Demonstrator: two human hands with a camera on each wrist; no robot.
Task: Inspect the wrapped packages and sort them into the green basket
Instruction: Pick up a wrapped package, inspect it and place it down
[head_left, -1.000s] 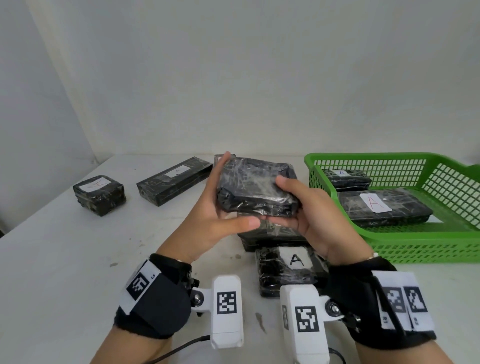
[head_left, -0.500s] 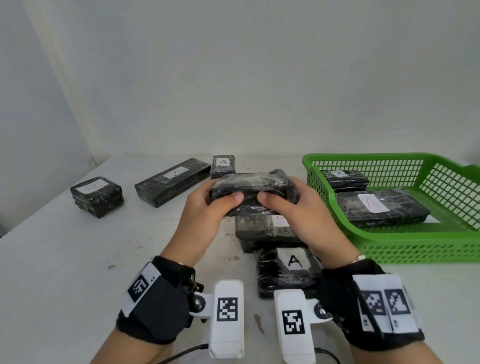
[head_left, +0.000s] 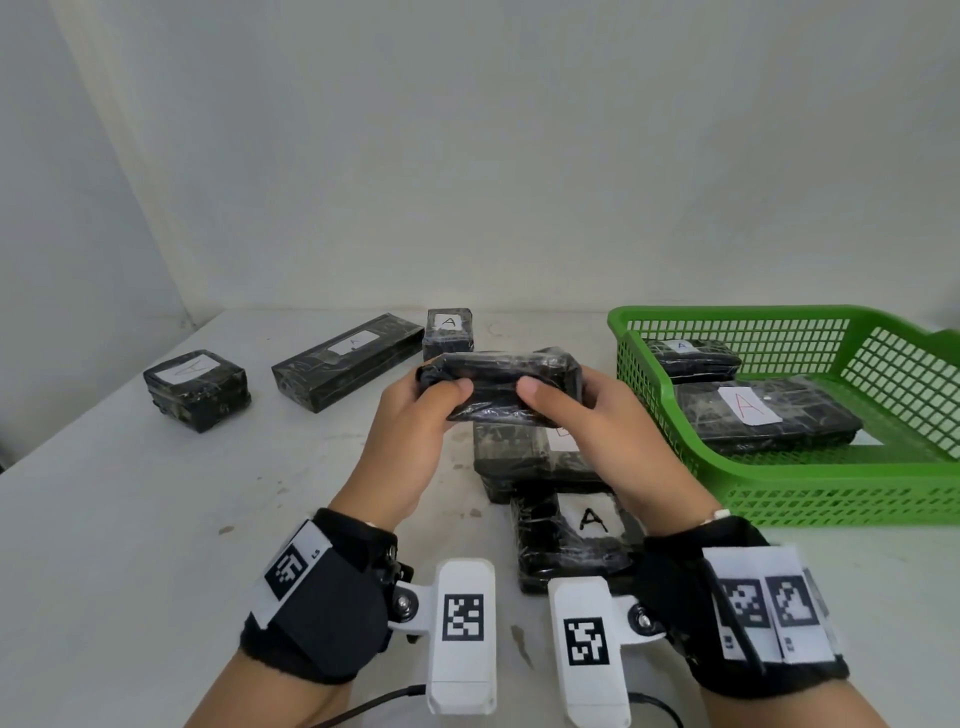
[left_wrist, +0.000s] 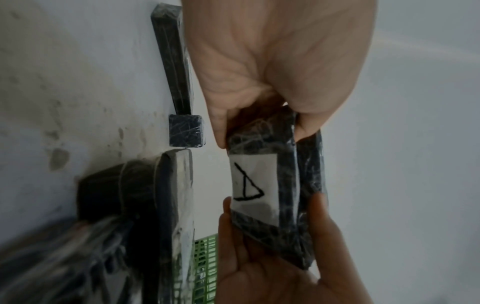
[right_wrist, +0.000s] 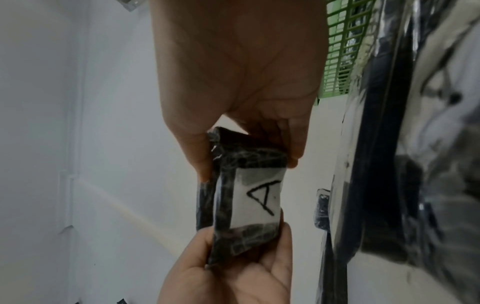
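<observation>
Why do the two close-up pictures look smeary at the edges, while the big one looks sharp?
Head view: evenly lit and sharp. Left wrist view: the held package is readable, the near stack smeared. Right wrist view: its label is clear, the packages at right blurred and glary.

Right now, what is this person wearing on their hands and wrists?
Both hands are bare. The left wrist has a black wrap with a white strip bearing a square black code. The right wrist has a black wrap with two such coded strips. Each wrap carries a white boxy camera unit with its own code; dark cables trail from them.
</observation>
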